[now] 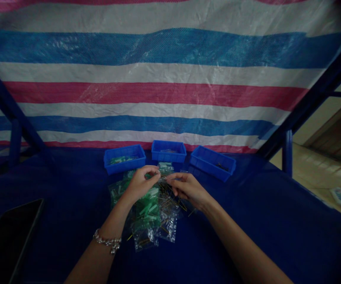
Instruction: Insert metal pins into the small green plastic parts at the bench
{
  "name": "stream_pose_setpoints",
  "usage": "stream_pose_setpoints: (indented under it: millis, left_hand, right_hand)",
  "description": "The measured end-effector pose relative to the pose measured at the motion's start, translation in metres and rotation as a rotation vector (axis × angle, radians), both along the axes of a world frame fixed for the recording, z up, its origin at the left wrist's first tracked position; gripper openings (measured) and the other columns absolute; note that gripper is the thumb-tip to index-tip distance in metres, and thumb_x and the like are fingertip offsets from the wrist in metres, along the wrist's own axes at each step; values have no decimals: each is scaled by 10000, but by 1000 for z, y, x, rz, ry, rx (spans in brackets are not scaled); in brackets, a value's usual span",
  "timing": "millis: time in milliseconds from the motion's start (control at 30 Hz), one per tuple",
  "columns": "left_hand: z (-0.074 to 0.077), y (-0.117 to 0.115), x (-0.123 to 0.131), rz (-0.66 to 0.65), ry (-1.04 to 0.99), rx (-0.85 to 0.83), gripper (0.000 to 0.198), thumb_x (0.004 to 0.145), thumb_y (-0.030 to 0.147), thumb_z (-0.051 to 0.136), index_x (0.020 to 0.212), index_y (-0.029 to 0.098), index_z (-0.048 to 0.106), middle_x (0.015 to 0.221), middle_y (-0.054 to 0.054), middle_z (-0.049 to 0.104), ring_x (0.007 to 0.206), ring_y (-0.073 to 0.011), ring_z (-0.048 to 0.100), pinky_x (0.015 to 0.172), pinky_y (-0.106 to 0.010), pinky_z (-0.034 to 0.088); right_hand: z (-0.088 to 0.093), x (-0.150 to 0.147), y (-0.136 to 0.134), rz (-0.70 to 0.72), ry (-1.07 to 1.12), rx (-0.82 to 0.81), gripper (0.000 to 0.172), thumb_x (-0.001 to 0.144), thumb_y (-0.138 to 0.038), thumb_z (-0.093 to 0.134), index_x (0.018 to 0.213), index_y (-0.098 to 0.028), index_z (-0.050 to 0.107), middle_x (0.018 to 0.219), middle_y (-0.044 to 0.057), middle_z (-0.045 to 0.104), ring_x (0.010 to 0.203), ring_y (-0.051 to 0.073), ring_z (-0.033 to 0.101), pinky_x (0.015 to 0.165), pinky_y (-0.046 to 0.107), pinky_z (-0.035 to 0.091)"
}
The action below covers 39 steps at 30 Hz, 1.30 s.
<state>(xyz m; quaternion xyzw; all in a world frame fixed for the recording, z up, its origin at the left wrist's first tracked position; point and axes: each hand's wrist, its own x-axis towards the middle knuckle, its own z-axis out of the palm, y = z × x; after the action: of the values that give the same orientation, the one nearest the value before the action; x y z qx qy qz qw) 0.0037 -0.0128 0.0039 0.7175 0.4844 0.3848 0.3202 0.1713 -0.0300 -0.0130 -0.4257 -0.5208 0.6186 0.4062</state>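
My left hand (pixel 143 182) is closed in a pinch, thumb against forefinger, above a heap of small clear bags. Opposite it, my right hand (pixel 188 188) pinches with thumb and forefinger, its other fingers curled under. Something small and pale shows between the fingertips, too dim to make out. Under the hands lie green plastic pieces (pixel 149 207) in or on clear bags. Thin brass-coloured sticks (pixel 166 203) are scattered by the right hand. Nearest me is a small clear zip bag (pixel 144 236) with a few thin sticks inside.
Three blue bins stand behind the heap: a left bin (pixel 108 169) with greenish packets, a middle bin (pixel 169 157) with clear bags, and a right bin (pixel 207 167) with small dark pieces. A dark phone-like slab (pixel 9 240) lies left on the blue table (pixel 75 205). Striped sheeting (pixel 158 94) hangs behind.
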Motion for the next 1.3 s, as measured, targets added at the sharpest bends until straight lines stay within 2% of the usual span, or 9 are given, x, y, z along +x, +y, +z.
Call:
stream_pose_setpoints:
  millis: [233,400,567,800,933,1067,1200,1300]
  left_hand:
    - [-4,2,0,15,-14,-21,165,710,265,541,762,141,636,1019,-110,628,902,-214,571,691,-321,448]
    - [-8,4,0,33,-6,6,182,703,285,549,790,149,633,958,-95,644,845,-196,583,700,-319,456]
    - [-7,3,-2,73,105,97,182,740,285,496,783,166,627,919,-68,647,816,-180,579,724,-317,450]
    - [-9,3,-3,84,276,242,158,742,190,467,756,161,622,841,-71,640,745,-165,569,737,-312,438]
    - [-10,3,-3,84,323,266,167,738,156,455,752,172,621,830,-65,638,777,-174,569,753,-317,430]
    - [-12,3,-4,76,340,281,175,743,154,447,764,179,619,828,-60,632,747,-169,570,738,-313,433]
    - [-14,4,-4,83,356,286,180,748,160,441,773,177,619,828,-59,623,726,-162,570,718,-301,438]
    - [-18,5,-5,88,360,297,172,747,159,446,766,174,616,822,-60,622,763,-171,570,737,-307,432]
  right_hand:
    - [0,0,1,-46,-28,-20,270,645,-306,599,844,-123,604,386,-63,471,301,21,284,328,176,130]
    - [2,3,1,-63,-35,-9,237,660,-350,591,739,-127,607,383,-57,466,297,20,272,324,182,122]
    - [4,10,3,-27,-77,-61,187,644,-314,605,638,-128,588,360,-51,468,274,17,250,306,190,103]
    - [5,19,4,31,-149,-76,179,657,-302,584,643,-124,592,376,-40,495,261,17,264,294,183,114]
    - [6,20,5,0,-138,-26,209,684,-336,551,683,-129,581,379,-42,496,270,24,281,297,176,138]
    - [6,17,4,-47,-136,-36,220,700,-359,522,646,-146,527,373,-39,501,262,29,277,296,175,134]
    - [1,14,6,-42,-131,-41,220,714,-340,488,643,-139,539,374,-38,488,257,29,275,294,173,125]
    - [5,10,19,-161,-52,-30,181,710,-291,482,657,-129,545,352,-48,455,256,29,271,295,171,121]
